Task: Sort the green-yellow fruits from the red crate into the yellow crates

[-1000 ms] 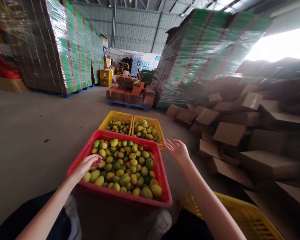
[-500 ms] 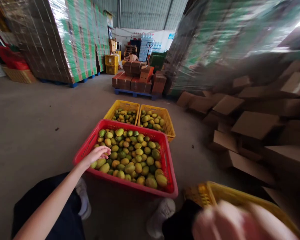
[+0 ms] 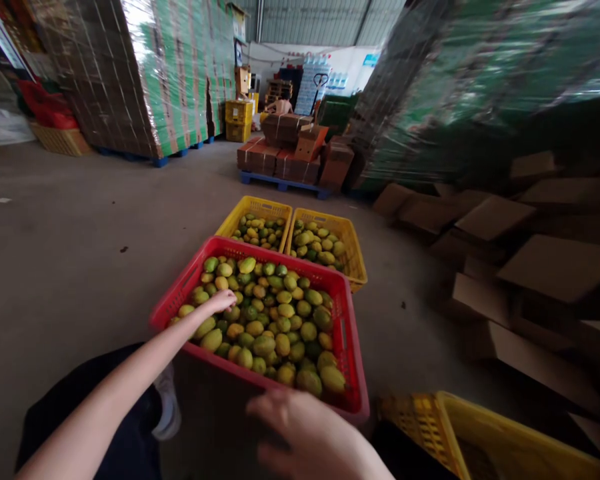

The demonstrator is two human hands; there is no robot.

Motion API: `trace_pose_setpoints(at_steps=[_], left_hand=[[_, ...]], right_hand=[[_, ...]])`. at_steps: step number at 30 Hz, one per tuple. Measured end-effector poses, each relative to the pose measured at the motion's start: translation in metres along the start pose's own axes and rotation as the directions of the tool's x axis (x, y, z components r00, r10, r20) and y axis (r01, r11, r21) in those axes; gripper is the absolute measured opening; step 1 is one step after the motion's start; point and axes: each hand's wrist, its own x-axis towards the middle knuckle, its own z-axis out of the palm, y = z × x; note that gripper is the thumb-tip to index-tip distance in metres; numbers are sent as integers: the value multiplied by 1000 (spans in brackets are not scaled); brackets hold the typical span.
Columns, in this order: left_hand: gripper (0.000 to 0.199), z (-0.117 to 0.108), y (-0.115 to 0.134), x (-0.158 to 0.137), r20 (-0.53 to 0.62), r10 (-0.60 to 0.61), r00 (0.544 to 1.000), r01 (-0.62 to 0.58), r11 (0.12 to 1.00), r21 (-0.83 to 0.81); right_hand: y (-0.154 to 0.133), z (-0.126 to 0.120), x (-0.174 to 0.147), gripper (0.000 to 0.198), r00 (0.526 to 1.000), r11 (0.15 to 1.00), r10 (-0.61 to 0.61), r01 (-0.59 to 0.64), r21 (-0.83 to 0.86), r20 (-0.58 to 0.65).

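A large red crate (image 3: 357, 363) full of green and yellow oval fruits (image 3: 283, 345), which look like lemons, stands on the floor before me. Over the left part of the fruit is my left hand (image 3: 223, 301). Its fingers are curled down and closed; whatever they may hold is hidden. My right hand (image 3: 300, 420), blurred by motion, is at the near edge of the red crate. Its thumb stands apart from its fingers, with nothing seen between them. At the lower right sits a yellow crate (image 3: 437, 427), whose inside shows only in part.
Two yellow crates of similar fruit, a left one (image 3: 230, 217) and a right one (image 3: 355, 250), stand behind the red crate. Cardboard boxes (image 3: 555, 273) are heaped at right. Farther back are a blue pallet (image 3: 280, 183) with cartons, wrapped stacks (image 3: 180, 87) and a person (image 3: 283, 105).
My right hand has moved left from the lower-right yellow crate to the red crate's near edge. My left hand has reached slightly farther in, and its fingers have curled closed. The view has shifted.
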Motion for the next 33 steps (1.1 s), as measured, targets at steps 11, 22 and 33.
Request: trace_pose_setpoints(at_steps=[11, 22, 33], left_hand=[[57, 43, 22, 142, -179, 279, 943, -181, 886, 428], [51, 37, 21, 90, -6, 193, 981, -150, 782, 605], [50, 7, 121, -57, 676, 102, 730, -17, 991, -131]], right_hand=[[23, -39, 60, 47, 876, 667, 472, -431, -607, -104], [11, -22, 69, 47, 941, 722, 338, -270, -637, -15], [0, -30, 76, 68, 778, 969, -128, -35, -246, -616]])
